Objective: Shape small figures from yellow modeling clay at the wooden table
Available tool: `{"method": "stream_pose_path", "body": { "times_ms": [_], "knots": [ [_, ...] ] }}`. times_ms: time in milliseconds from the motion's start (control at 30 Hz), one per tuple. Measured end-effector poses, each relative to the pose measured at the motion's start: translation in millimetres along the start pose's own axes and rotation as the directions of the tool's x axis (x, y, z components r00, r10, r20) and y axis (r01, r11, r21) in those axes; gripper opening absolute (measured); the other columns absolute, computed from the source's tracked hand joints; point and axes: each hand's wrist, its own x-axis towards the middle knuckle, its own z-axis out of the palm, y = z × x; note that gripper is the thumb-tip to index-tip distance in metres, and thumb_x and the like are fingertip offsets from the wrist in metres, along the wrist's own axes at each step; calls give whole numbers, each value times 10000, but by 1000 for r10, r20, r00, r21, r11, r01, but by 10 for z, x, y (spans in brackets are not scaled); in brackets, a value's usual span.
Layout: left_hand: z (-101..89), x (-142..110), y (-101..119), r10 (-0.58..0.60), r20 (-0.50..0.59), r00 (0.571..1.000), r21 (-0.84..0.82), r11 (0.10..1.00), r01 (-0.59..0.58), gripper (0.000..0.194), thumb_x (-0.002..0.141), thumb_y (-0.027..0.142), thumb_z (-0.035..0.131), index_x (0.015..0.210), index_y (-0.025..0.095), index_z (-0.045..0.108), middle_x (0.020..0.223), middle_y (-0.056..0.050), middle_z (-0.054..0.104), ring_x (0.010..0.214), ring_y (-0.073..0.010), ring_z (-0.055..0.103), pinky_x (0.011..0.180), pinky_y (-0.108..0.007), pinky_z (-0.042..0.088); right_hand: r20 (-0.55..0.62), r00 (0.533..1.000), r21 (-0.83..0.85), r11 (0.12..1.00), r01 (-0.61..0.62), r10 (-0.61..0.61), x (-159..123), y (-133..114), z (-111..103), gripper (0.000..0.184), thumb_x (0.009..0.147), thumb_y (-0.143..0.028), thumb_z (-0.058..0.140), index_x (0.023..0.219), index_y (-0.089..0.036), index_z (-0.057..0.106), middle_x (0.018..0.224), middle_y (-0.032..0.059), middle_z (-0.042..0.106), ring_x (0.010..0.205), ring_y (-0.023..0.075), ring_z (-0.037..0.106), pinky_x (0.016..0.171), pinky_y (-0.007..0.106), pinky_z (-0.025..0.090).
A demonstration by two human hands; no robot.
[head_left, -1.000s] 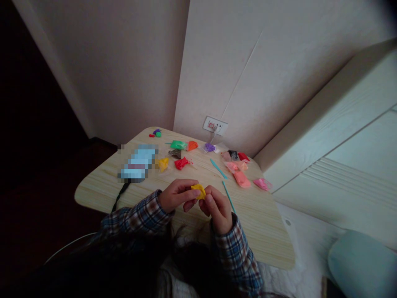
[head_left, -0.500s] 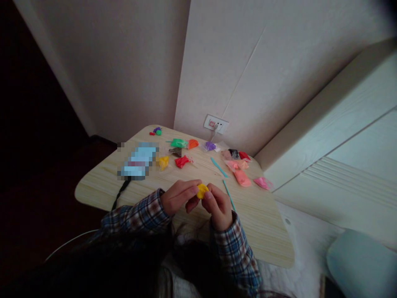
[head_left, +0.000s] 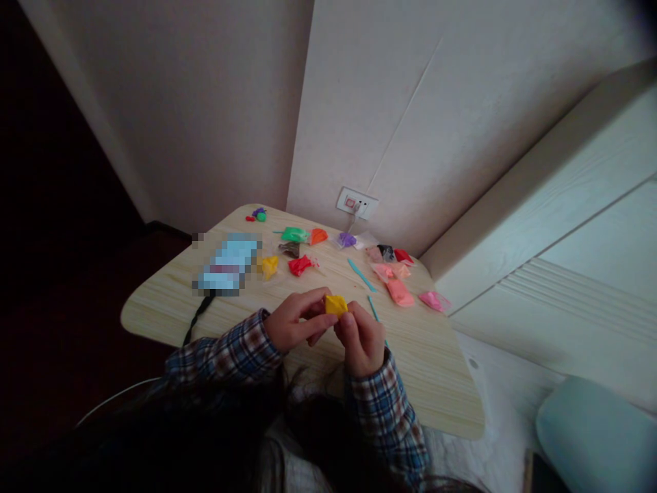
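While the left hand (head_left: 295, 320) and right hand (head_left: 362, 337) pinch the yellow piece (head_left: 336, 305) between their fingertips above the table (head_left: 421, 370), treat it as probably light, soft and easily dented, to be gripped gently at its edges. Its underside and several fingers are hidden, and the right hand partly covers the thin teal rod (head_left: 373, 308). Farther off, the pixelated screen (head_left: 228, 266) is unreadable and the dark packet's (head_left: 290, 249) contents are indistinct.

Blue, brown and white plaid sleeves (head_left: 230, 349)
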Motion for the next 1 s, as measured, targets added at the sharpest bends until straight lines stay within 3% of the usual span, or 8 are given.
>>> {"method": "stream_pose_path", "body": {
  "times_ms": [100, 200, 433, 533, 667, 800, 1000],
  "knots": [
    [-18, -2, 6, 25, 43, 999, -73, 997, -22, 368, 813, 499, 533, 759, 141, 470, 503, 55, 450, 427, -62, 408, 438, -188, 325, 72, 997, 143, 989, -25, 15, 1, -2, -14, 444, 925, -462, 290, 610, -204, 467, 493, -34, 396, 455, 99, 364, 453, 256, 284],
    [-31, -10, 9, 39, 74, 997, -107, 994, -31, 370, 809, 484, 545, 738, 123, 508, 506, 43, 458, 435, -64, 416, 442, -192, 325, 138, 990, 227, 973, -26, -6, 14, 21, -28, 440, 915, -461, 341, 595, -195, 486, 494, -37, 402, 435, 87, 364, 430, 246, 277],
    [-30, -10, 15, 63, -8, 998, -165, 984, -64, 355, 825, 472, 519, 716, 136, 483, 482, 54, 452, 427, -60, 396, 450, -187, 312, 304, 953, 239, 969, -58, -18, 60, -8, -30, 378, 869, -465, 457, 638, -188, 569, 535, -30, 479, 477, 87, 370, 509, 253, 305],
    [-26, -12, 25, 53, -5, 999, -155, 987, -53, 344, 828, 453, 517, 696, 137, 484, 464, 56, 448, 418, -59, 393, 446, -185, 308, 267, 963, 280, 959, -51, -27, 47, 6, -20, 423, 858, -523, 441, 627, -189, 554, 519, -32, 477, 461, 87, 363, 492, 253, 292],
    [-26, -19, 40, 25, 32, 999, -152, 988, -20, 353, 817, 450, 524, 662, 135, 486, 447, 50, 456, 410, -61, 400, 438, -185, 311, 203, 978, 375, 919, -125, 50, 23, 63, -15, 467, 880, -550, 356, 600, -195, 477, 453, -49, 409, 414, 85, 346, 460, 254, 278],
    [-31, -20, 34, 14, 32, 999, -142, 990, -9, 363, 794, 461, 546, 645, 137, 481, 463, 48, 461, 421, -59, 407, 445, -184, 327, 295, 954, 451, 874, -182, 46, 38, 92, -22, 414, 857, -513, 442, 599, -191, 478, 436, -65, 382, 376, 65, 310, 405, 232, 257],
    [-43, -18, 2, 0, 24, 1000, -87, 996, 2, 383, 780, 490, 553, 642, 143, 466, 473, 48, 462, 419, -59, 406, 436, -180, 317, 393, 911, 478, 818, -320, 126, 68, 56, -9, 418, 752, -590, 545, 631, -198, 463, 440, -73, 420, 347, 43, 266, 347, 201, 204]
  ]
}}
